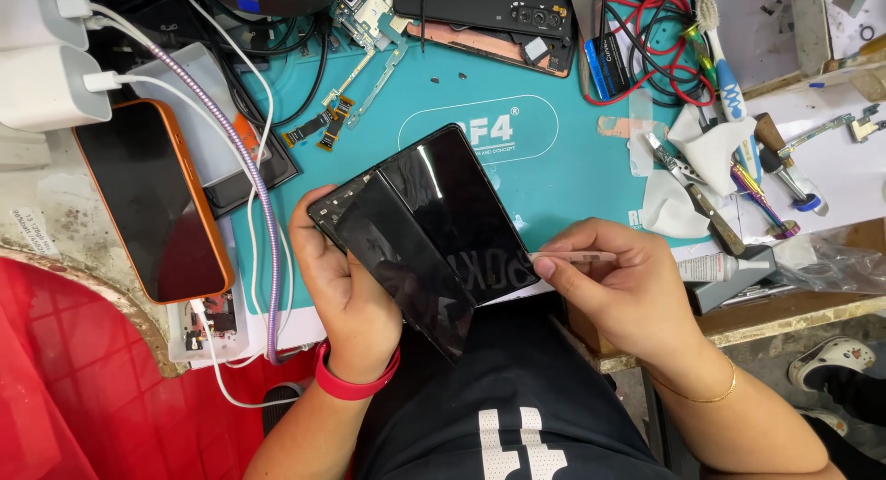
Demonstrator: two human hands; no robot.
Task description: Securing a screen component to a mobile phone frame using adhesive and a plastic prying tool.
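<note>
The left hand (pixel 343 286) grips a black foldable phone (pixel 426 231) by its left edge, fingers wrapped around the frame, holding it tilted above the front edge of the desk (pixel 554 166) and its teal work mat. The right hand (pixel 620 291) pinches a thin pale pry tool (pixel 577 256) between thumb and fingers, its tip at the phone's right edge. An orange-cased phone (pixel 152 203) lies screen-up, well apart to the left, beside white charging cables (pixel 258 212).

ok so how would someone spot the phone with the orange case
Start at the teal work mat and look off its left edge, past the white cables. The orange-cased phone lies there screen up, dark. Its bright orange rim sets it apart from the black foldable phone nearby.
</note>
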